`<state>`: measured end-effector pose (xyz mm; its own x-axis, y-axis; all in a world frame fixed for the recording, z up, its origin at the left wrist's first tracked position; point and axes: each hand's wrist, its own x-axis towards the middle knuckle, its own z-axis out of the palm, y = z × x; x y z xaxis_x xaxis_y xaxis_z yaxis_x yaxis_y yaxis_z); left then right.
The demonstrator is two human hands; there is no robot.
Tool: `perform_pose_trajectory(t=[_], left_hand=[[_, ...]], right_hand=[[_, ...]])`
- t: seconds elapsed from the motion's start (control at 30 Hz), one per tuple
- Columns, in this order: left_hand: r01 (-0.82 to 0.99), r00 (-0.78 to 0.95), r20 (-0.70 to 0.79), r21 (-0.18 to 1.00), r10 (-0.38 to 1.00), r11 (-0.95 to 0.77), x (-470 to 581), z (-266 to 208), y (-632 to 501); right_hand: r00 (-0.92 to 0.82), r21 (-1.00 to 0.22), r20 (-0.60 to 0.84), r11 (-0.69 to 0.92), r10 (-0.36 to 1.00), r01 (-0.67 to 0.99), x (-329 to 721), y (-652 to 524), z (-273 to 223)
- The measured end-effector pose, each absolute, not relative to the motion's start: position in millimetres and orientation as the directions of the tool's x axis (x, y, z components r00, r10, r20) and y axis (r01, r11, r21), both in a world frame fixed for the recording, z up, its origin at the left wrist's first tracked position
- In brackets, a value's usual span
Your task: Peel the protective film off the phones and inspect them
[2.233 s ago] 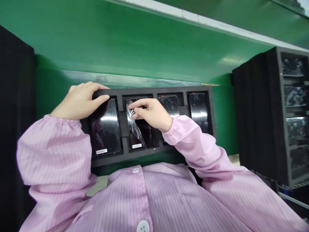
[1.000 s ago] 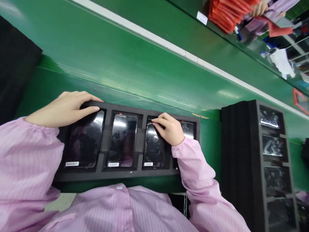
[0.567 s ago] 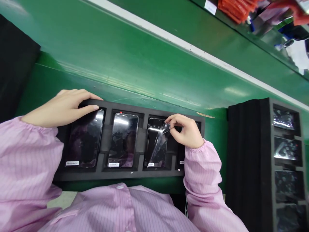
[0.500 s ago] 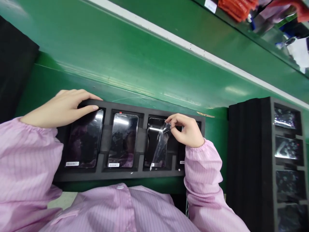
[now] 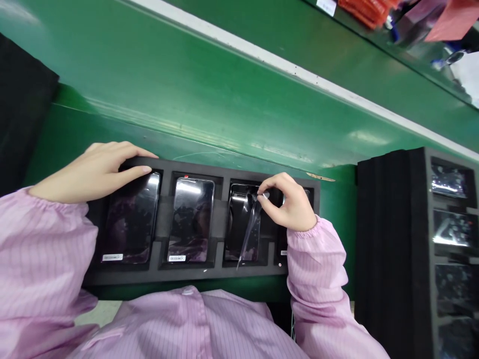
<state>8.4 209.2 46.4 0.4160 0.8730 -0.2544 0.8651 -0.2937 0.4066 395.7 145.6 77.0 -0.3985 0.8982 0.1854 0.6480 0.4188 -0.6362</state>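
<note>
A black foam tray [image 5: 220,219] lies before me with several phone screens in its slots. My left hand [image 5: 103,167] rests over its far left corner, fingers stretched out and thumb apart, beside the leftmost phone screen [image 5: 130,219]. In the second slot a phone screen [image 5: 191,219] bears a white label and a red tab. My right hand [image 5: 290,202] pinches a clear protective film [image 5: 250,227] between thumb and forefinger. The film hangs narrow and folded over the third phone screen [image 5: 234,234]. Partly behind my right hand and sleeve sits the rightmost phone screen [image 5: 283,244].
To the right stands a stack of black foam trays [image 5: 396,239] with film-covered screens in the slots. A dark foam block [image 5: 22,109] is at the left. Beyond the tray rises a green surface with a white strip [image 5: 239,45]. Orange bundles [image 5: 368,11] lie on the upper shelf.
The film in my right hand has gathered into a narrower strip, its lower end shifting slightly right. My left hand stays at the tray's corner. The view has shifted a little.
</note>
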Motion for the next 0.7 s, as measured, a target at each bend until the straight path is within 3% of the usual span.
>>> perform_pose_trajectory(t=[0.13,0.27,0.57,0.7], left_hand=[[0.869,0.424,-0.270,0.391,0.865,-0.304,8,45,210],[0.871,0.413,-0.264,0.395,0.872,-0.292,9,47,209],[0.876,0.403,-0.276,0.392,0.872,-0.280,8,49,209],[0.891,0.398,-0.290,0.348,0.870,-0.292,-2,39,212]], right_hand=[[-0.447,-0.679,0.243,0.480,0.861,0.555,388,145,75],[-0.506,-0.718,0.172,0.459,0.845,0.523,387,145,70],[-0.475,-0.549,0.109,0.451,0.873,0.704,390,149,70],[-0.491,-0.694,-0.014,0.345,0.871,0.632,381,146,74]])
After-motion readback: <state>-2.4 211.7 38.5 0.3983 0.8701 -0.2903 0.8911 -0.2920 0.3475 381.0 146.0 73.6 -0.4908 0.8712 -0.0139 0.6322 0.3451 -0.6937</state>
